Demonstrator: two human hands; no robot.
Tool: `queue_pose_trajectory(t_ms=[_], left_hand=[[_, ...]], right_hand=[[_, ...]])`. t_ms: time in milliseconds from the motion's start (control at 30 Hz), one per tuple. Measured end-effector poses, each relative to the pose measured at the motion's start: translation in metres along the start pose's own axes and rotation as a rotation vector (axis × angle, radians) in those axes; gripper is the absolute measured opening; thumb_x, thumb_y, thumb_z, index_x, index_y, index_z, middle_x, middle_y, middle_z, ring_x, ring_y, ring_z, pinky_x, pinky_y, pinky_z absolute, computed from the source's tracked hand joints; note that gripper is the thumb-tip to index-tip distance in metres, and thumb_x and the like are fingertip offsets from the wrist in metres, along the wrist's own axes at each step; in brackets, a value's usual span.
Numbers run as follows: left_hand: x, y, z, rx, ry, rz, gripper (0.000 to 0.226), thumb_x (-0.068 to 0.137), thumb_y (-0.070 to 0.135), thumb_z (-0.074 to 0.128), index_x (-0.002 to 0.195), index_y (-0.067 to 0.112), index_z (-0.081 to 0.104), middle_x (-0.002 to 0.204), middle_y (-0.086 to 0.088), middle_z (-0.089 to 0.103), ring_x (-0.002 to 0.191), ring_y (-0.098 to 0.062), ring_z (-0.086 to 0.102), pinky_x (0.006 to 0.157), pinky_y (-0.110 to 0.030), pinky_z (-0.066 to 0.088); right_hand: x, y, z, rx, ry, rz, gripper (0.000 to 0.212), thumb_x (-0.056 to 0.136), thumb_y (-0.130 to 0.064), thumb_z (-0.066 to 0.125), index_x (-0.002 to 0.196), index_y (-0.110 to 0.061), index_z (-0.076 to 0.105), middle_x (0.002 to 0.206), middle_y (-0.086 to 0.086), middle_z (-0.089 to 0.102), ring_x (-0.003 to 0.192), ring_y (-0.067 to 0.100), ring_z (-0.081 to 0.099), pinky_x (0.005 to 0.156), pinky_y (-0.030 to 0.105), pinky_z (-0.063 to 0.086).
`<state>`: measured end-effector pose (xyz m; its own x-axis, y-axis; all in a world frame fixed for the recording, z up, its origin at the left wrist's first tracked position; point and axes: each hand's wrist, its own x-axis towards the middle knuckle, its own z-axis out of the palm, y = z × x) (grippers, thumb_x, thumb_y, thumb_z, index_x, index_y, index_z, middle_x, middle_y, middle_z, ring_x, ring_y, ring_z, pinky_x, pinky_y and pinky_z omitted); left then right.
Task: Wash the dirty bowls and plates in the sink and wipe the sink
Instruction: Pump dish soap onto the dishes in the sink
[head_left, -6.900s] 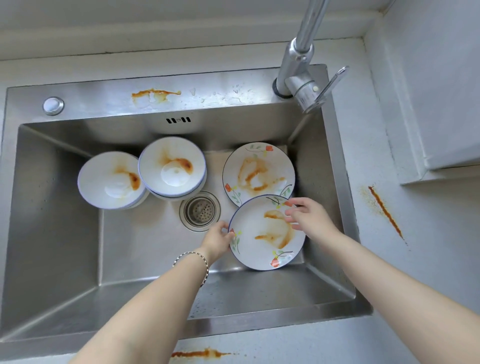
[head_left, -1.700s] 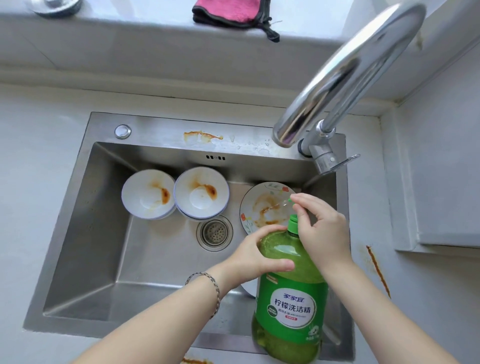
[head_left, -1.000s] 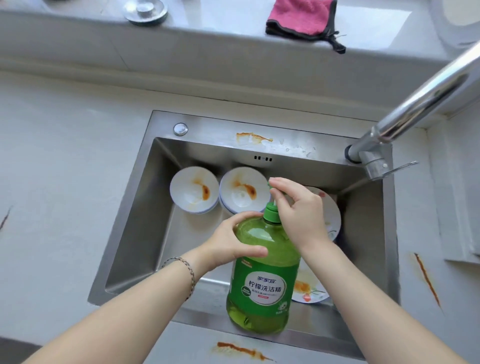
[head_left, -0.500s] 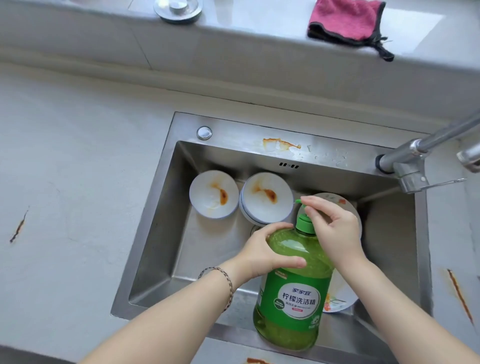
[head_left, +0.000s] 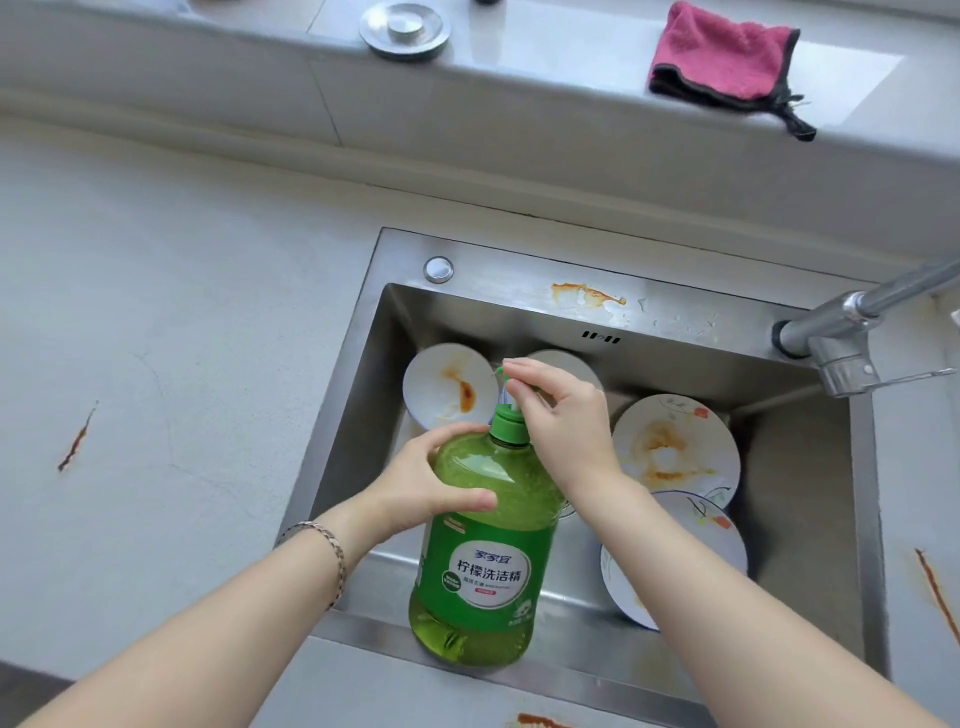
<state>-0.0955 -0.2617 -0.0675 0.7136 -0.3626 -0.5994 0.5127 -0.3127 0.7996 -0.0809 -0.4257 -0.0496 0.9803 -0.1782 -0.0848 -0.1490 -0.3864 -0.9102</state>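
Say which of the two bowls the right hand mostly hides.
The right bowl: only its rim shows past the right hand. The left bowl shows fully, stained brown.

Sink (head_left: 358, 415): I see it set into the counter (head_left: 156, 312), right of centre, with the faucet (head_left: 841, 332) at its back right corner.
Bowls: the left bowl (head_left: 441, 389) and right bowl (head_left: 571, 364) sit side by side at the basin's back left.
Plates: the far plate (head_left: 675, 447) and near plate (head_left: 701, 535) lie in the right half, edges overlapping.
Bottle (head_left: 483, 519): at the sink's front edge, before the bowls; my left hand (head_left: 426, 483) is on its left shoulder, my right hand (head_left: 561, 415) on its top.
Ledge (head_left: 545, 62): behind the counter, with a stopper (head_left: 405, 26) on its left and a cloth (head_left: 722, 52) on its right.
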Motion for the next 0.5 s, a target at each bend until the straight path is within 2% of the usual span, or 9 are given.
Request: queue_pose_trajectory(t_ms=[100,267,367,433,500], left_hand=[[0.001,-0.002,-0.002,0.010,-0.011,0.002,0.063,0.063,0.000,0.082,0.110,0.033,0.058,0.106,0.007,0.067,0.091,-0.001,0.066,0.079,-0.017,0.052],[0.006,-0.005,-0.002,0.003,-0.013,-0.002,0.060,0.064,0.002,0.082,0.108,0.035,0.058,0.108,0.006,0.066,0.089,0.000,0.065,0.075,-0.013,0.050],[0.006,-0.003,-0.002,-0.007,-0.025,-0.008,0.065,0.052,0.017,0.088,0.106,0.036,0.058,0.107,0.006,0.067,0.090,-0.002,0.066,0.074,-0.014,0.050],[0.004,-0.001,-0.002,-0.015,-0.027,0.002,0.071,0.041,0.030,0.085,0.107,0.036,0.059,0.107,0.007,0.067,0.092,-0.003,0.066,0.075,-0.015,0.051],[-0.001,0.000,0.000,-0.002,-0.028,0.031,0.074,0.038,0.033,0.083,0.108,0.036,0.060,0.111,0.006,0.066,0.096,-0.004,0.066,0.079,-0.017,0.051]], right_hand=[[0.001,0.004,0.002,0.017,0.000,0.033,0.019,0.084,-0.002,0.062,0.100,-0.007,0.072,0.098,-0.009,0.064,0.096,-0.007,0.055,0.090,0.004,0.039],[-0.002,0.012,0.004,-0.025,-0.036,0.065,0.020,0.084,-0.003,0.063,0.100,-0.011,0.073,0.099,-0.008,0.067,0.100,0.002,0.060,0.095,0.012,0.042],[-0.003,0.009,0.004,-0.034,-0.047,0.061,0.021,0.084,-0.003,0.063,0.101,-0.011,0.072,0.100,-0.009,0.066,0.099,-0.001,0.059,0.094,0.010,0.041],[-0.003,0.003,-0.002,-0.053,-0.075,0.035,0.020,0.085,-0.004,0.063,0.100,-0.011,0.073,0.100,-0.010,0.065,0.098,-0.005,0.056,0.093,0.006,0.040],[-0.006,-0.008,-0.011,-0.070,-0.108,0.004,0.019,0.084,-0.004,0.063,0.098,-0.015,0.072,0.099,-0.012,0.065,0.098,-0.004,0.056,0.090,0.006,0.040]])
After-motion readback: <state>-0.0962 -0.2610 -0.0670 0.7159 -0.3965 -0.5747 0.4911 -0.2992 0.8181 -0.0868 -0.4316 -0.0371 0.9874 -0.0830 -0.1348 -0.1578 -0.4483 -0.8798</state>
